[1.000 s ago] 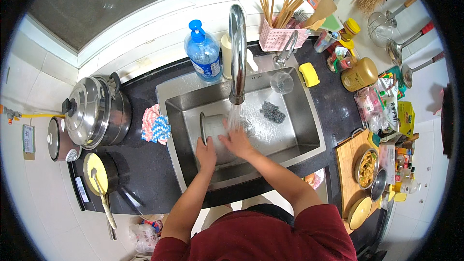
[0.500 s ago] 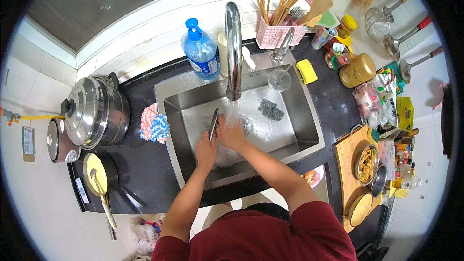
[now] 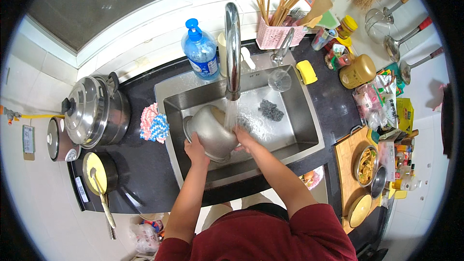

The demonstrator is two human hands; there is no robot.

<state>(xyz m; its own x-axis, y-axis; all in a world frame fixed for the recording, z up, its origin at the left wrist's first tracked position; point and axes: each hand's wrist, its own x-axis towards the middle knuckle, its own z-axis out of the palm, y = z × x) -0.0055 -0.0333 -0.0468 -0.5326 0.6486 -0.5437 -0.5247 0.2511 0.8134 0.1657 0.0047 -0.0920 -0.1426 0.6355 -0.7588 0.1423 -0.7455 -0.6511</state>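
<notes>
A silver metal bowl (image 3: 210, 129) is tipped on its side in the left half of the steel sink (image 3: 305, 133), its rim turned to the left. My left hand (image 3: 196, 151) grips it low on the rim side. On the opposite side, my right hand (image 3: 245, 140) holds the bowl near its base, with some fingertips hidden. Water from the tall faucet (image 3: 233, 48) pours down beside my right hand, against the bowl's right side. Right of the stream lies a dark grey scouring pad (image 3: 270, 110), and a clear cup (image 3: 279, 80) sits in the sink's back right corner.
A blue soap pump bottle (image 3: 203, 55) and a pink chopstick basket (image 3: 279, 35) stand behind the sink. At left are a crocheted cloth (image 3: 155, 123), a steamer pot (image 3: 92, 116) and a saucepan (image 3: 110, 174). A yellow sponge (image 3: 306, 71) and a cutting board (image 3: 345, 164) lie right.
The bowl has been raised and turned so its outer side shows; before, only a thin edge of it appeared between my hands. My hands have moved apart, the right one rightward.
</notes>
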